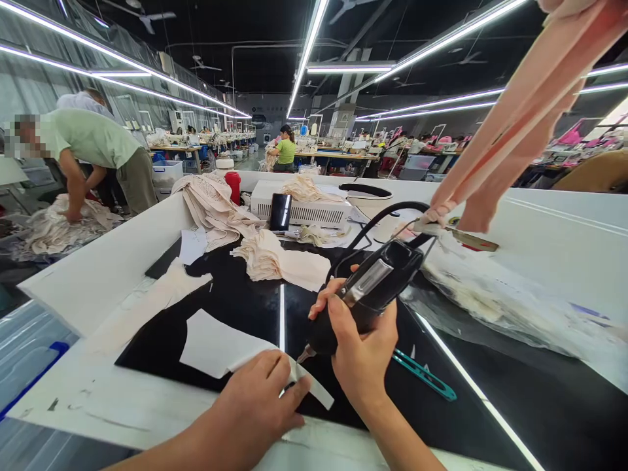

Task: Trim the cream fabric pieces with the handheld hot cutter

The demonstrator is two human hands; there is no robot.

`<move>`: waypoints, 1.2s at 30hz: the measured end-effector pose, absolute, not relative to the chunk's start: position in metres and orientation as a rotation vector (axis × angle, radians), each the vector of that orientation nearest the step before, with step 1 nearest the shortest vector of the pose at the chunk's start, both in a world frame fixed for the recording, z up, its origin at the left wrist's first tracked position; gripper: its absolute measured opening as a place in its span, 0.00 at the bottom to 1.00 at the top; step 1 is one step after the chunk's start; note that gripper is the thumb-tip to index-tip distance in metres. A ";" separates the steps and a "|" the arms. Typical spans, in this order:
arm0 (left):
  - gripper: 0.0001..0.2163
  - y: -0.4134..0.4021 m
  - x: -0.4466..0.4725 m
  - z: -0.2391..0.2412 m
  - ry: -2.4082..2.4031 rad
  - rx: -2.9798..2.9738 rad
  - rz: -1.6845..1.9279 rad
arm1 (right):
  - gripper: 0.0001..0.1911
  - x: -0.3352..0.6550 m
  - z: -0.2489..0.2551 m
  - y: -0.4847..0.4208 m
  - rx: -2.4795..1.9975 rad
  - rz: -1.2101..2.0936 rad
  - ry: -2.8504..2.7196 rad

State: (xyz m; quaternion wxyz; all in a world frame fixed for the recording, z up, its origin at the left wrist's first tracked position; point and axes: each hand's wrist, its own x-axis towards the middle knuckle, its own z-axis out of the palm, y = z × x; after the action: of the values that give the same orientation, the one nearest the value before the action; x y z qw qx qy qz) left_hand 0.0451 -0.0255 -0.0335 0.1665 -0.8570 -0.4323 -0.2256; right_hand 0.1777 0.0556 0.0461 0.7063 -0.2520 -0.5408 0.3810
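Note:
My right hand point(363, 347) is closed around a black corded hand tool point(363, 288) with a metal plate on its side. The tool's pointed metal tip point(305, 355) angles down onto a pale fabric piece point(220, 343) on the black board point(161, 350). My left hand point(262, 399) grips this piece near the board's front edge, fingers bent and thumb beside the tip; part of the fabric is hidden under it. Pink fabric strips point(510, 131) hang from above and are tied near the tool's rear. Right of my hand lies a slim teal tool point(424, 375).
A fanned stack of cream fabric pieces point(275, 258) lies ahead, with another piece point(161, 294) at left. Behind stand a phone point(280, 212) and a vented white box point(304, 203). A plastic bag point(500, 301) fills the right. A person point(98, 144) bends over fabric at left.

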 end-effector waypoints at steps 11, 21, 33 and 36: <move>0.17 -0.039 0.030 -0.005 -1.413 -2.627 -0.738 | 0.13 0.180 0.045 0.038 -0.593 0.847 -1.179; 0.23 -0.041 0.027 -0.011 -1.466 -2.638 -0.802 | 0.17 0.177 0.049 0.042 -0.595 0.867 -1.139; 0.23 -0.038 0.028 -0.018 -1.505 -2.676 -0.848 | 0.15 0.170 0.048 0.049 -0.582 0.908 -1.166; 0.23 -0.037 0.028 -0.019 -1.518 -2.681 -0.825 | 0.17 0.169 0.048 0.050 -0.570 0.915 -1.154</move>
State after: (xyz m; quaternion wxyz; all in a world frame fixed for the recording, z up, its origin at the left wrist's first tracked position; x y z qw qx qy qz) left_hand 0.0280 -0.0371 -0.0192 -0.0238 -0.8403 -0.4759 -0.2585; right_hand 0.1686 0.0497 0.0484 0.7041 -0.2563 -0.5187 0.4116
